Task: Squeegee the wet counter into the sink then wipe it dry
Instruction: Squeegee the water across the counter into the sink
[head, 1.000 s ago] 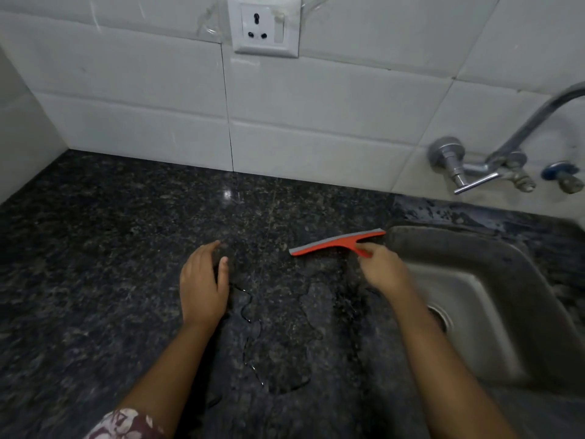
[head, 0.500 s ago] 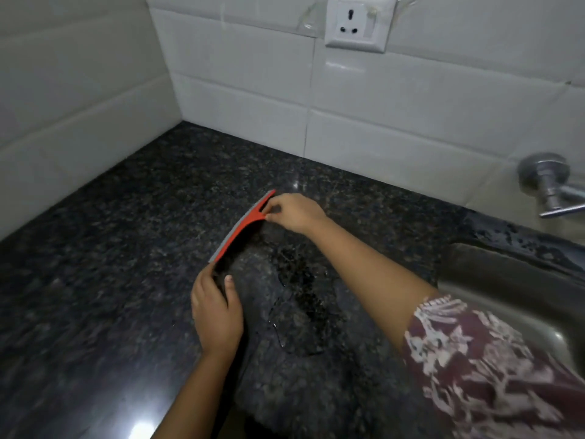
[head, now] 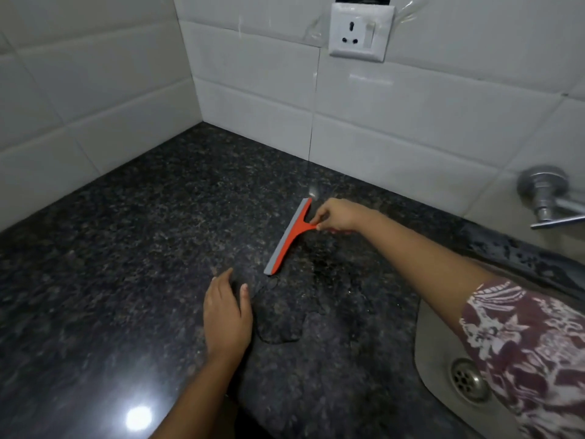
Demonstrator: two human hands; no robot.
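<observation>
An orange squeegee (head: 289, 237) with a grey blade rests its edge on the dark speckled granite counter (head: 133, 264). My right hand (head: 337, 215) grips its short handle, fingers pinched around it. The blade runs diagonally from near the back wall toward my left hand (head: 226, 315), which lies flat on the counter with fingers apart, holding nothing. A thin sheet of water (head: 304, 308) spreads on the stone between the blade, my left hand and the sink (head: 433, 353) at the right, whose drain (head: 468, 378) shows below my sleeve.
White tiled walls meet in a corner at the back left. A wall socket (head: 361, 33) sits above the counter. A metal tap (head: 544, 198) juts from the wall at the far right, over the sink. A lamp reflection glares at the front of the counter.
My right hand carried the squeegee from beside the sink leftward across the counter, turning the blade diagonal. It has since shifted slightly back to the right. My left hand stayed flat.
</observation>
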